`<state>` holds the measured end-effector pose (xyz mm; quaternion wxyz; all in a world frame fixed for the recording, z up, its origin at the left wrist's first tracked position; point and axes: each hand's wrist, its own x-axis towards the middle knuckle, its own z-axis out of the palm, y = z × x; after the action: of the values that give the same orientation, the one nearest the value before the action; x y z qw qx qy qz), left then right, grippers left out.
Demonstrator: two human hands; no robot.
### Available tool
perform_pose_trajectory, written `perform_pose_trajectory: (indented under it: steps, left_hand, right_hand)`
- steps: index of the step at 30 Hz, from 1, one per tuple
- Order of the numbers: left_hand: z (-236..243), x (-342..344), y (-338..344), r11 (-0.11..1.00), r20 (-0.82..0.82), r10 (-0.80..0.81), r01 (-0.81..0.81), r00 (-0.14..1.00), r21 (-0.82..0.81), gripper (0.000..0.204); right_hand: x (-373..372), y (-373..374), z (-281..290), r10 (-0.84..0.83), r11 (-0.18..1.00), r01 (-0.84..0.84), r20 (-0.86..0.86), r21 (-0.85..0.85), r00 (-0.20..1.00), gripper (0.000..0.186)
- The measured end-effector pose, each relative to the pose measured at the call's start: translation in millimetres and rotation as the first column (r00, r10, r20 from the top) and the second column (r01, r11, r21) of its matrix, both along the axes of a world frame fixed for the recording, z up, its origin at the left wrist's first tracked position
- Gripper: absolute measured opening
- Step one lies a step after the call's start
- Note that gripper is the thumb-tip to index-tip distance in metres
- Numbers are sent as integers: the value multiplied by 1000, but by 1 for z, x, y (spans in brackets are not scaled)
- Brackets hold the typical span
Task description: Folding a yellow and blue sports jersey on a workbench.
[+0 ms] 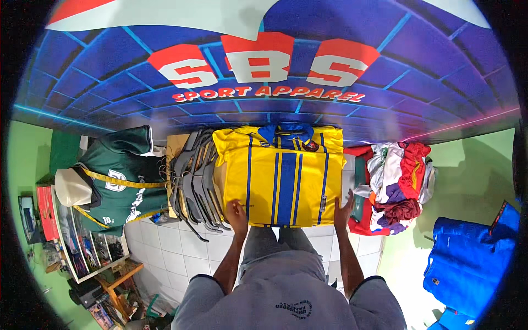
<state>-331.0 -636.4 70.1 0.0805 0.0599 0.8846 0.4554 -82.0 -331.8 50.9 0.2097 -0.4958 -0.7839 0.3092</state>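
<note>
A yellow football jersey point(264, 181) with blue stripes and a blue collar lies front up before me, its collar at the far end. Its left sleeve sticks out at the far left; the right side runs straight, with no sleeve showing. My left hand point(237, 216) is at the near left corner, fingers curled in against the cloth. Along the near right edge rests my right hand point(343, 211), fingers stretched out and thumb apart, touching the side of the jersey.
Dark grey clothes hangers point(195, 179) are piled left of the jersey. Farther left is a mannequin point(73, 187) in a dark green jersey point(113, 165) with a yellow measuring tape point(118, 179). Crumpled garments point(399, 181) heap up at the right. Blue clothing point(465, 258) hangs far right.
</note>
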Motion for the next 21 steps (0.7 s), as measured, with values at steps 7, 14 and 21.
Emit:
perform_pose_trajectory:
  steps: [7,14,21]
  left_hand:
    - [-48,45,-64,955,662,169,-288,731,75,29]
    - [-40,46,-57,824,832,306,-566,462,11,35]
    - [-74,57,-95,854,853,185,-509,488,107,34]
  right_hand:
    - [59,-35,-18,-189,936,132,-150,-326,971,36]
    - [55,-45,11,-346,884,378,159,-275,925,23]
    - [91,-71,-14,-311,929,273,-126,-250,942,16]
